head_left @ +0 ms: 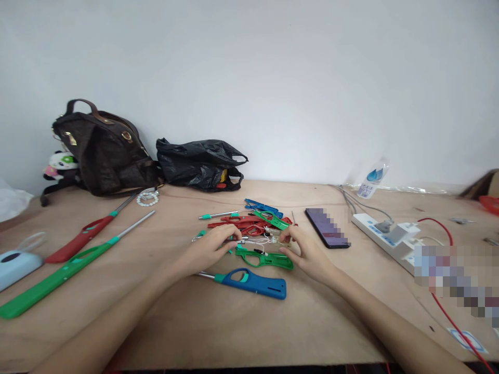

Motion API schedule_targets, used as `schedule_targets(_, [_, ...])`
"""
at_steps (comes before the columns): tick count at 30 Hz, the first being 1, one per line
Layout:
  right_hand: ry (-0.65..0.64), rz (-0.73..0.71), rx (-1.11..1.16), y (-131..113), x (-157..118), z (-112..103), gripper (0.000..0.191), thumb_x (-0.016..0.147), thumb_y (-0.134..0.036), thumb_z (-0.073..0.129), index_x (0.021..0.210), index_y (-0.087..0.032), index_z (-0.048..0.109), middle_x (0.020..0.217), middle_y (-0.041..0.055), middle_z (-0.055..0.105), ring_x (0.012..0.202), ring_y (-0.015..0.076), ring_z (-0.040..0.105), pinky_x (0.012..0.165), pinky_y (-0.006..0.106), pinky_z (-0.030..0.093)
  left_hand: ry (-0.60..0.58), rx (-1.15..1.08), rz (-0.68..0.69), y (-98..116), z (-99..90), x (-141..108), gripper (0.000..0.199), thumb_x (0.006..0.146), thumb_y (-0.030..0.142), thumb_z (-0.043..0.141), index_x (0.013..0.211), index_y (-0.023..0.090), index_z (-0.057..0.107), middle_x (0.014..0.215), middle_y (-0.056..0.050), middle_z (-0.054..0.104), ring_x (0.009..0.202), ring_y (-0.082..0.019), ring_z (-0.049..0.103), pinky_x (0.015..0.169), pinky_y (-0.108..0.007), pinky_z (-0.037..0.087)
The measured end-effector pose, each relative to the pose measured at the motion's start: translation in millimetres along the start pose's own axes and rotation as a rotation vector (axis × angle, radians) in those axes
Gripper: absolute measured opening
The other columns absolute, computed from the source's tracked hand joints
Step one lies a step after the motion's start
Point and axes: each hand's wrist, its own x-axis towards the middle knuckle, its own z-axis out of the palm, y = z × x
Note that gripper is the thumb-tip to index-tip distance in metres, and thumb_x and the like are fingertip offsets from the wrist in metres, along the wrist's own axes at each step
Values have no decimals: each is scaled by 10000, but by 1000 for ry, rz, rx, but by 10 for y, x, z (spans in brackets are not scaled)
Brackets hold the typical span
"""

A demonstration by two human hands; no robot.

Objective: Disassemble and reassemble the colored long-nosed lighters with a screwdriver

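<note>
In the middle of the table, the fingers of my left hand [212, 246] are curled around a thin metal lighter tube [244, 240], mostly hidden beneath them. White wires [263, 240] run from there towards my right hand [306, 252], whose thumb and fingertips close on a clear plastic fuel tank [275, 238]. Below the wires lies an opened green lighter shell half [265, 258]. Red lighter shells [241, 222], another green shell half [273, 219] and blue shell pieces [263, 208] are piled just beyond. Nearest me rests a whole blue lighter [253, 283].
Left of my arm lie a red lighter [83, 239] and a green lighter [58, 275]. A dark backpack [109, 150] and black plastic bag [195, 163] stand by the wall. To the right are a phone [325, 228], power strip [384, 241] and water bottle [373, 179].
</note>
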Motion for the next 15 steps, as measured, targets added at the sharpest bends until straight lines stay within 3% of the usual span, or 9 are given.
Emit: schedule_targets(15, [1, -31, -38, -9, -3, -12, 78, 850, -168, 527, 909, -213, 506, 895, 62, 600, 870, 218, 560, 777, 355, 470, 22, 50, 11, -19, 14, 7, 127, 875, 182, 428, 910, 190, 551, 963, -41, 625, 915, -201, 559, 822, -328, 440])
